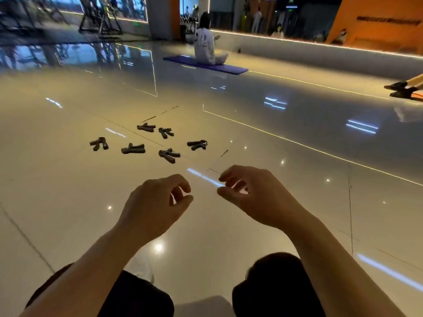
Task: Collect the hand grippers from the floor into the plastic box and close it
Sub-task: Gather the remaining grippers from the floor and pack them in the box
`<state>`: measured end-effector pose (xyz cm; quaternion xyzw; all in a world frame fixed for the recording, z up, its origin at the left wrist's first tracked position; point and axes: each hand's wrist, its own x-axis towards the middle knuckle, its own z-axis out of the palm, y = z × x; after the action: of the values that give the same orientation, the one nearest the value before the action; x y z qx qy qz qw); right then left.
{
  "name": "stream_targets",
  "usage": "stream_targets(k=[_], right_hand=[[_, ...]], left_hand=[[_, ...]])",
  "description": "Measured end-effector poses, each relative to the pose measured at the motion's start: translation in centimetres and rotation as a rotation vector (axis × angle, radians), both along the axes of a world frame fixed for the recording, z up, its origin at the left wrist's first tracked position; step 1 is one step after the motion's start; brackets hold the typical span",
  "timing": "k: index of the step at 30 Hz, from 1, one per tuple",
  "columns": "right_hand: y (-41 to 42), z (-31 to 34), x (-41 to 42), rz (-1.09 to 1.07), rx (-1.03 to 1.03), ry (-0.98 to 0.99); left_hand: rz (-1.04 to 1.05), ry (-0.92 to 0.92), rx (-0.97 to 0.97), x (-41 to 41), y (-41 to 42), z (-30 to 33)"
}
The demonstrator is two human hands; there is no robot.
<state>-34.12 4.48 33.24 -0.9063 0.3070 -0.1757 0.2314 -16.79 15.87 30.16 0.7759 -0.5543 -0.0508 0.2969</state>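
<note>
Hovering over the glossy floor [68, 202], both bare hands are holding nothing while six hand grippers are lying scattered ahead.

The left hand [155, 202] and right hand [254, 195] are hanging side by side above the tiles, each grip loosely curled, fingers apart from the thumb and touching nothing. The dark hand grippers are resting on the floor beyond the hands, well apart from them: one far left [98, 143], one beside it [133, 148], two at the back [146, 127] [165, 132], one nearest the hands [169, 154] and one at the right [197, 144]. Farther off, a person in white [206, 42] is sitting on a blue mat [229, 69]. No plastic box is showing.
</note>
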Motion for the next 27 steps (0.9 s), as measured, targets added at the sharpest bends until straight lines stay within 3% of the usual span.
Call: stream_targets(k=[2,5,7,11,14,17,22,27], right_hand=[[-1.1,-1.6,1.5,0.01,-0.033,0.075],[-3.5,-4.7,1.3,0.071,-0.122,0.437],[-5.4,-5.5,-0.4,0.075,-0.052,0.589],[-10.0,-5.2,-3.8,-0.149,0.005,0.527],[-12.1,-4.9,-5.4,-0.312,0.057,0.378],[-13.1,-5.4,-6.6,-0.4,0.115,0.26],[-15.9,-6.5,-4.4,-0.434,0.164,0.162],[-19.2,-9.1,3.2,-0.34,0.176,0.163]], left_hand=[[-0.034,-0.084,0.067,1.1,-0.2,-0.3],[-0.036,-0.174,0.098,3.6,-1.6,-0.7],[-0.02,-0.169,0.066,5.4,-3.2,-1.1],[-0.043,-0.145,0.084,7.4,-7.7,-2.2],[-0.208,-0.212,0.162,6.4,-12.1,-1.8],[-0.293,-0.145,0.068,4.6,-15.6,-0.3],[-0.267,-0.181,0.146,7.9,-19.0,-2.6],[-0.178,-0.15,0.386,15.0,-20.5,-7.1]])
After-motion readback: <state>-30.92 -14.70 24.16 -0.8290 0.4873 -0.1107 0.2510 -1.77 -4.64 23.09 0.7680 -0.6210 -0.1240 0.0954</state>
